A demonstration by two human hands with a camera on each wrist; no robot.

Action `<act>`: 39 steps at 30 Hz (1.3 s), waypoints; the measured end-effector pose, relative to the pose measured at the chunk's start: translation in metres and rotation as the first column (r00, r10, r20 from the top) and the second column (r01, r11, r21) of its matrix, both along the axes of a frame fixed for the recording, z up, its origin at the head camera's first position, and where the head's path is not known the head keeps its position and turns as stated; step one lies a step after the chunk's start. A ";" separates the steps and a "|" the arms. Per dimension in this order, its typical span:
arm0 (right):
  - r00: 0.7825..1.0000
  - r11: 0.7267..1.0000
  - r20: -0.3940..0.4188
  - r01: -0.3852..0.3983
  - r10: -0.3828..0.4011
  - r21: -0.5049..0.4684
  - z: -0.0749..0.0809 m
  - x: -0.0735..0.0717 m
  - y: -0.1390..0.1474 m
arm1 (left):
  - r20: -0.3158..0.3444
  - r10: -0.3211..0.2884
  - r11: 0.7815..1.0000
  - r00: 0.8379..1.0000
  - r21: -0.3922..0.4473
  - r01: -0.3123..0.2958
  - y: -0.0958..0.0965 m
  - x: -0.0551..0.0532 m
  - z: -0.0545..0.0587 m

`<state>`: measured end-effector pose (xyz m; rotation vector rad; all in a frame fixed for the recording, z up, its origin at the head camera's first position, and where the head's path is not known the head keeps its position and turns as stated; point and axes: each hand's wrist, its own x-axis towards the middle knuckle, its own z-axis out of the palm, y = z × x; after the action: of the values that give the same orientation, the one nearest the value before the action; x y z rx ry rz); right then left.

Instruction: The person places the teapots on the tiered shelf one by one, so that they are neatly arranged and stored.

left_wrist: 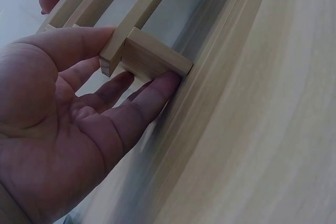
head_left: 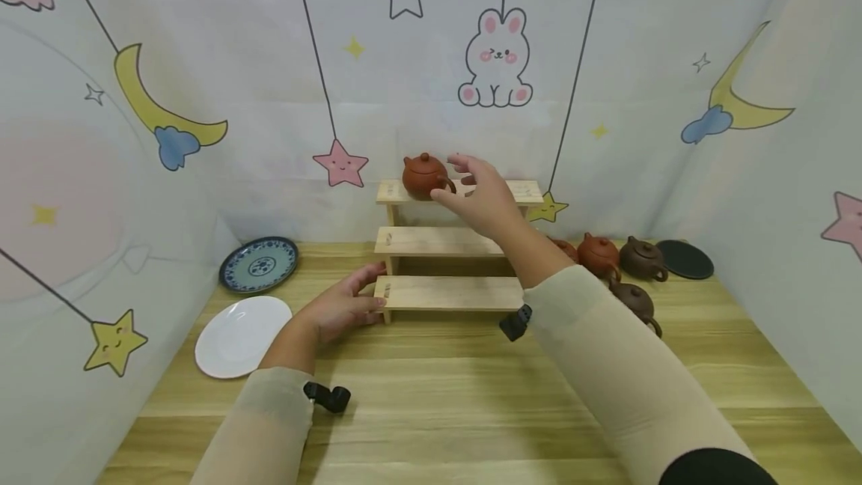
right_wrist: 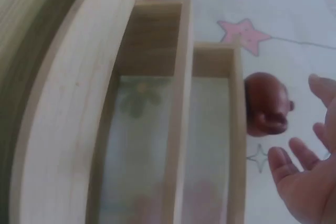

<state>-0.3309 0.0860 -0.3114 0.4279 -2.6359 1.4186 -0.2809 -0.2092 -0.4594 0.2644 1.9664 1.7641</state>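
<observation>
Reddish-brown and round-bellied, a small lidded clay-like teapot (head_left: pixel 421 178) is standing upright toward the left end of the top board of a three-step pale wooden rack (head_left: pixel 441 242). My right grip (head_left: pixel 482 197) is hovering just beside it, fingers loosely spread and grasping nothing; the right wrist view is showing a gap between us. My left grip (head_left: pixel 338 310) is grasping the rack at the left end of its lowest step, digits touching the board and the leg beneath.

My own beige right sleeve (head_left: pixel 626 365) and forearm are crossing in front of the rack's right side, hiding part of the lower steps. Past them, two more reddish-brown teapots (head_left: pixel 597 251), one mostly covered by my arm, and two dark-brown teapots (head_left: pixel 640 256) are sitting on the pale wood-grain desk (head_left: pixel 431 403), with a flat round black dish (head_left: pixel 687 259) lying just beside. On the left, a blue-green patterned round plate (head_left: pixel 263 266) and a plain white round plate (head_left: pixel 239 335) are lying near each other. White printed fabric (head_left: pixel 431 96) is hanging behind.

The teapot's spout is pointing left, its loop handle is facing right toward my thumb, and its long axis is running roughly along the board. Small dark marks are showing on the boards' left ends, too tiny for me to read.
</observation>
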 end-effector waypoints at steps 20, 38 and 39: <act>0.995 0.995 0.059 0.086 -0.083 -0.058 -0.061 0.095 0.111 | 0.001 0.011 1.000 1.000 -0.008 -0.011 -0.001 -0.001 -0.001; 0.969 0.967 0.003 0.247 -0.248 0.070 -0.092 0.119 0.217 | -0.010 -0.002 1.000 1.000 -0.011 0.002 -0.001 0.001 0.000; 0.967 0.964 0.001 0.255 -0.255 0.076 -0.094 0.119 0.223 | -0.013 -0.003 1.000 1.000 -0.011 0.003 -0.001 0.001 0.000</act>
<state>-0.2117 0.3089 -0.4054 0.0813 -2.6426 1.2493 -0.2795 -0.2100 -0.4592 0.2754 1.9836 1.7533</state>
